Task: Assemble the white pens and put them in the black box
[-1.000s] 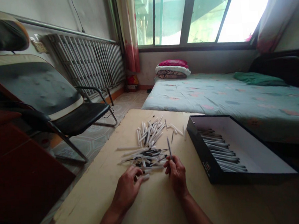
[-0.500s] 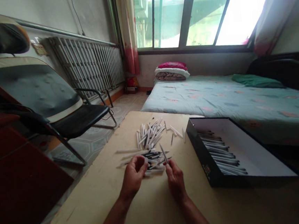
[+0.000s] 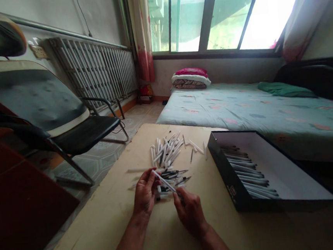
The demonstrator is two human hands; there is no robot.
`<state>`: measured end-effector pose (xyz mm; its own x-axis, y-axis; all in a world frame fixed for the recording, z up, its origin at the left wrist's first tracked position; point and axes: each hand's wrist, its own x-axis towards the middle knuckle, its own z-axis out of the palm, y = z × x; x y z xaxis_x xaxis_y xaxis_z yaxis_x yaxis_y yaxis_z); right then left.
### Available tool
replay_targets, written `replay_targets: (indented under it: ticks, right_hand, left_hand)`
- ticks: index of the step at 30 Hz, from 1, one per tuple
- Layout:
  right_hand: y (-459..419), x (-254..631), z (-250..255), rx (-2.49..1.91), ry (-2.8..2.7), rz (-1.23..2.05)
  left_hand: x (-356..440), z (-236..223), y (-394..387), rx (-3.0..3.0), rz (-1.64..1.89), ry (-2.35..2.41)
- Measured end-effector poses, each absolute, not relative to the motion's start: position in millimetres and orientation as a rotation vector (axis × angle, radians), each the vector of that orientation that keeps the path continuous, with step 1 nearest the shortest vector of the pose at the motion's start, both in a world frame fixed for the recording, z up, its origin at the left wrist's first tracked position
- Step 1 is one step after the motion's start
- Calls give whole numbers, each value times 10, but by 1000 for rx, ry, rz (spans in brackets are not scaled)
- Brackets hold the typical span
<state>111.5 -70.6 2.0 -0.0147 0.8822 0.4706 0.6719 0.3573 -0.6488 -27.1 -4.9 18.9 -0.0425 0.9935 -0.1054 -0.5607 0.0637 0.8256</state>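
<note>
My right hand (image 3: 190, 208) is closed around the lower end of a slim grey-white pen (image 3: 166, 182), which slants up and left. At its upper end, my left hand (image 3: 145, 190) pinches a small white piece that looks like a pen cap (image 3: 155, 173); it meets the pen's tip, though the fingers partly hide the join. Just beyond the hands lies a pile of black and white pen parts (image 3: 173, 175). Farther back is a heap of white pen tubes (image 3: 168, 150). Several pens (image 3: 246, 168) lie in a row inside the black box (image 3: 226, 178) on the right.
The pale table (image 3: 105, 223) has worn, chipped edges. A few loose tubes (image 3: 196, 146) lie between the heap and the box. A bed (image 3: 240, 103) adjoins the table's far side, and a black folding chair (image 3: 91, 131) stands to the left.
My left hand has picked up the small white piece and raised it. My right hand has moved left and tilted the pen leftward, so its tip now meets that piece.
</note>
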Motion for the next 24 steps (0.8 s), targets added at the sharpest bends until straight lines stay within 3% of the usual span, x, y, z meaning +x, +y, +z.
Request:
replay_targets:
  ticks: [15,24]
  right_hand:
    - [-720,1077,7,-1445,-1826,225]
    - [-738,1038,108,-1260,-1520,714]
  left_hand:
    - [-151,229,-130,867,1319,797]
    - [-138,268,-175,924,1317,780]
